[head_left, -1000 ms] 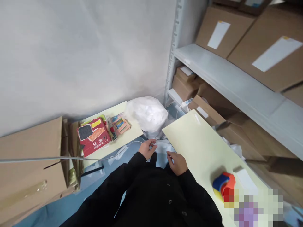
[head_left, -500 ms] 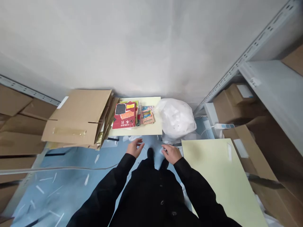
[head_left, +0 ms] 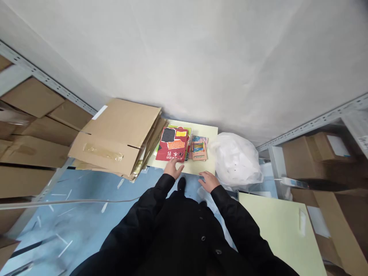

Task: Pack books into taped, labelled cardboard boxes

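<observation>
Left hand point(head_left: 174, 169), thumb parted from fingers, is overlapping the near edge of the red book point(head_left: 171, 145), contact unclear; the book is lying on a pale table point(head_left: 192, 167) beside smaller printed items point(head_left: 199, 149). Right hand point(head_left: 209, 181), loosely spread, is hovering near a white bag point(head_left: 237, 159).

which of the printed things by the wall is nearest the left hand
The red book, on top: the left hand is at its lower edge, while the green one lies beneath and the pink booklet farther right.
</observation>
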Available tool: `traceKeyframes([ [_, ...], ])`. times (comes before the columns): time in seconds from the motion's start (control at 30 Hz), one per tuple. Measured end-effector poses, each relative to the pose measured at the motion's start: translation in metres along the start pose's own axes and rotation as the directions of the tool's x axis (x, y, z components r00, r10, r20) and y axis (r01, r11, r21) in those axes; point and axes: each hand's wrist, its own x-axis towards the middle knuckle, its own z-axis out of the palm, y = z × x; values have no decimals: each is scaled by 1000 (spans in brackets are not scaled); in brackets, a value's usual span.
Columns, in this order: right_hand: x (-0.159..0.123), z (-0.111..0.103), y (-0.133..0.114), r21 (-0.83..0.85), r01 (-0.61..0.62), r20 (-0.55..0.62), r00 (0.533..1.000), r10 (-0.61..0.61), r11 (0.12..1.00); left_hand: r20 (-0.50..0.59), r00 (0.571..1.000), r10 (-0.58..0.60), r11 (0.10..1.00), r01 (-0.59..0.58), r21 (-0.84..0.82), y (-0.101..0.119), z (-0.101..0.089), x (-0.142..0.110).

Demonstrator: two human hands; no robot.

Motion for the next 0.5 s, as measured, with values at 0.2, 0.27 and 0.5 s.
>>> traceKeyframes([
  [0.2, 83, 18, -45, 183, -10, -139, 990, 35, 983, -142, 945, -296, 954, 301, 14, -68, -41, 51],
  [0.27, 108, 25, -62, 242, -21, -174, 983, 65, 970, -60, 930, -364, 932, 362, -34, -82, -48, 64],
  [0.5, 152, 41, -88, 409, -133, -256, 933, 253, 903, 64, 927, -368, 913, 374, -163, -105, -42, 73],
])
